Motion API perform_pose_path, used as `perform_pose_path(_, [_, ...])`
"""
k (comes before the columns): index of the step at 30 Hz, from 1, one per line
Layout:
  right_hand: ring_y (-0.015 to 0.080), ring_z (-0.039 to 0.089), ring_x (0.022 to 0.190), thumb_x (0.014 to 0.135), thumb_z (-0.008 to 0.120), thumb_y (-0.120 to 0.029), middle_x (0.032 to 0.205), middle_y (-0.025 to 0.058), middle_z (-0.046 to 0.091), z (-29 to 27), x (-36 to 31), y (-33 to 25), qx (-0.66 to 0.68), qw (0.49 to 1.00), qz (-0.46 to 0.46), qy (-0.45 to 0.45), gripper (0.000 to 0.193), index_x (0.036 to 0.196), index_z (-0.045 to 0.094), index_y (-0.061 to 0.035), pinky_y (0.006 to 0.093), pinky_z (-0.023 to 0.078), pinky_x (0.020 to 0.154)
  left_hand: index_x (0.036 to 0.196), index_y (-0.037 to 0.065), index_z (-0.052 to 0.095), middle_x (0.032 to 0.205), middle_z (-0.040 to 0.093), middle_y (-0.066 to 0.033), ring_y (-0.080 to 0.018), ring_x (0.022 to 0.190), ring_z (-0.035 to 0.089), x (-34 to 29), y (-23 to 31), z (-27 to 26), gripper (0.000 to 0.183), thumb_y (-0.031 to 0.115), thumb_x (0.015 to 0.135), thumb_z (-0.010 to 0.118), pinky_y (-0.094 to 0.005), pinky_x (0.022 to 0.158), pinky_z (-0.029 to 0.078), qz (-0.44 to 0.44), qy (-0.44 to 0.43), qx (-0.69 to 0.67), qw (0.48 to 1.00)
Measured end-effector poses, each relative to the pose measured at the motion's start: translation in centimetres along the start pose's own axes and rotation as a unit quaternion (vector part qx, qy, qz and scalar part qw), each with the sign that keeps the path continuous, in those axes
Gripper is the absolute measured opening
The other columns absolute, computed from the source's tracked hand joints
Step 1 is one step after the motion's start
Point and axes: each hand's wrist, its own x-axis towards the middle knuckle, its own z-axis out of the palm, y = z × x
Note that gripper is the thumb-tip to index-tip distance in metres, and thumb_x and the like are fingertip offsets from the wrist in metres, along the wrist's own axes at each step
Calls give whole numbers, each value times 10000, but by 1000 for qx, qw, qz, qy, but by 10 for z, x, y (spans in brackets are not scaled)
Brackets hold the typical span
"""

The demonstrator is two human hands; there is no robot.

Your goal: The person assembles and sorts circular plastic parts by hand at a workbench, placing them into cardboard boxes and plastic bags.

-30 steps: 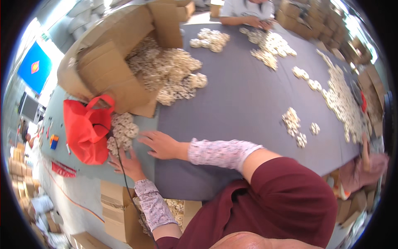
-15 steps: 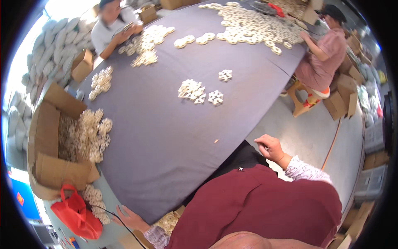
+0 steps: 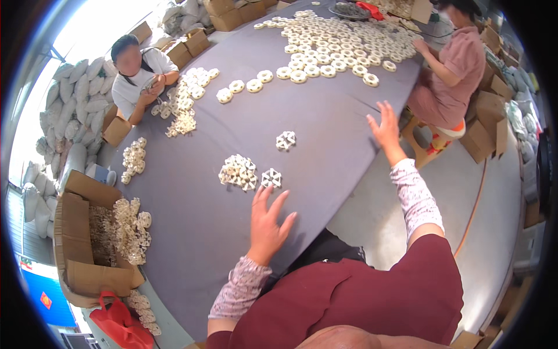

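My left hand (image 3: pixel 269 225) is over the grey cloth-covered table (image 3: pixel 215 250), fingers spread and holding nothing. Its fingertips overlap the near edge of a cream, round piece with dark triangular gaps (image 3: pixel 271 178); whether they touch it I cannot tell. Just left of that piece is a small pile of similar cream pieces (image 3: pixel 238 172), and a single one (image 3: pixel 285 141) lies a little farther off. My right hand (image 3: pixel 386 129) reaches out at the table's right edge, open and empty, with fingers stretched.
Many cream rings (image 3: pixel 331 49) cover the far table. Across it, one person (image 3: pixel 142 75) handles something; another (image 3: pixel 450 64) sits at the far right. A cardboard box (image 3: pixel 96 238) of pieces, a loose heap (image 3: pixel 132 230) and a red bag (image 3: pixel 121 323) are at left.
Both my hands have moved forward: the left from the table's near left corner to the small pile, the right from beside my body to the table's right edge. The view has shifted.
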Motion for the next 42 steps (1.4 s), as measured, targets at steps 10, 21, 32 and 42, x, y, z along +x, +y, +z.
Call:
perform_pose_path(10, [469,454,1498,986,714,-522,1634,300,455,127,144,94,-85,986,140,-32,760,1571,511,-81,529,402,1225,1499,194,626,1643,513,-74,-312,1531,455,173,-56,110,488,272,1019,669,-672,1306,130,34,-38,200,979])
perform_pose_path(21, [389,600,1366,971,740,-491,1488,204,636,146,183,79,13,988,86,-127,689,1507,587,-86,495,502,1113,1402,71,667,1519,546,-230,-434,1489,435,203,-207,-15,455,181,964,722,-663,1290,201,-81,38,392,916])
perform_pose_path(32, [446,322,1598,975,598,-728,1745,150,370,227,291,103,-125,982,24,-136,713,1583,565,-358,634,306,1251,1507,204,640,1645,492,-161,-462,1594,319,451,-224,129,657,606,988,685,-697,1290,188,4,69,269,961])
perform_pose_path(42, [386,414,1558,1040,587,-639,1705,122,465,275,340,83,-173,916,-127,-338,686,1614,536,-265,511,327,1275,1481,317,675,1353,687,-90,-361,1427,545,504,-211,201,611,693,1006,601,-741,1233,236,19,27,209,977])
